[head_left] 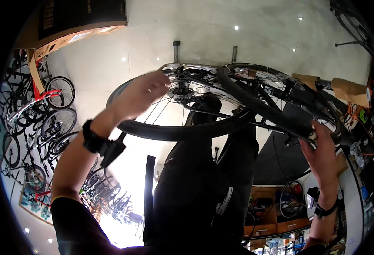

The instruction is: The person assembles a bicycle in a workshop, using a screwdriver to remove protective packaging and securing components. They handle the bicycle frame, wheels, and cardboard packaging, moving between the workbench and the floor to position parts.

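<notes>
In front of my legs is a black bicycle wheel (182,131) with thin spokes and a hub with sprockets (181,87). My left hand (146,91) reaches over its left side, fingers partly bent and slightly blurred, close to the hub; I cannot tell whether they touch it. A second wheel with a thick black tyre (265,111) overlaps it on the right, beside dark bicycle parts (289,95). At that tyre's near right end, my right hand (323,148) is closed, thumb and fingers to either side. The exact contact is partly hidden.
Many bicycles (59,121) stand along the left, one with a red frame (46,95). A large cardboard box (74,32) is at the far left. Two short posts, including a grey one (234,54), rise beyond the wheels. Wooden drawers (260,229) and cluttered shelves stand at lower right.
</notes>
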`<action>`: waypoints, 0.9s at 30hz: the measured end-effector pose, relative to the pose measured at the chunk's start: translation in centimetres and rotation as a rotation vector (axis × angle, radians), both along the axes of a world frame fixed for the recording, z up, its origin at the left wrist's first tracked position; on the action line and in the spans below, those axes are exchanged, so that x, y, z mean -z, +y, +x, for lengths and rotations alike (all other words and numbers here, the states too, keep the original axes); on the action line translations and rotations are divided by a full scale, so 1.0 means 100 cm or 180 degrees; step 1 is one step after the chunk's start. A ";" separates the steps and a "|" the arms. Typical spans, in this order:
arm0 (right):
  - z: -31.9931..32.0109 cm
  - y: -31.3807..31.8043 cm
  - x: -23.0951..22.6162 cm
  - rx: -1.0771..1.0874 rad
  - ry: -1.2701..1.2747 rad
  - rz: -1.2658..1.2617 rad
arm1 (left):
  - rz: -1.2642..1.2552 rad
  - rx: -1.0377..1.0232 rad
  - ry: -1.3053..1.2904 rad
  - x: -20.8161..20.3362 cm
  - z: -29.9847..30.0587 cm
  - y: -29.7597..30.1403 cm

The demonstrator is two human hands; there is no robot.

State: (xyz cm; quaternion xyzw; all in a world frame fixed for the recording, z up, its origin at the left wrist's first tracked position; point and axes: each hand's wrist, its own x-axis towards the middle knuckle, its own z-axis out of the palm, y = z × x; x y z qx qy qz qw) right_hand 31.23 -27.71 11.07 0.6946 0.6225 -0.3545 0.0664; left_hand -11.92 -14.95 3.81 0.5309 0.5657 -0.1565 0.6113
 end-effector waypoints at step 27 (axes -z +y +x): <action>0.005 -0.069 0.065 -0.0288 -0.1680 0.1714 | 0.2804 0.1749 0.0710 -0.035 -0.075 -0.125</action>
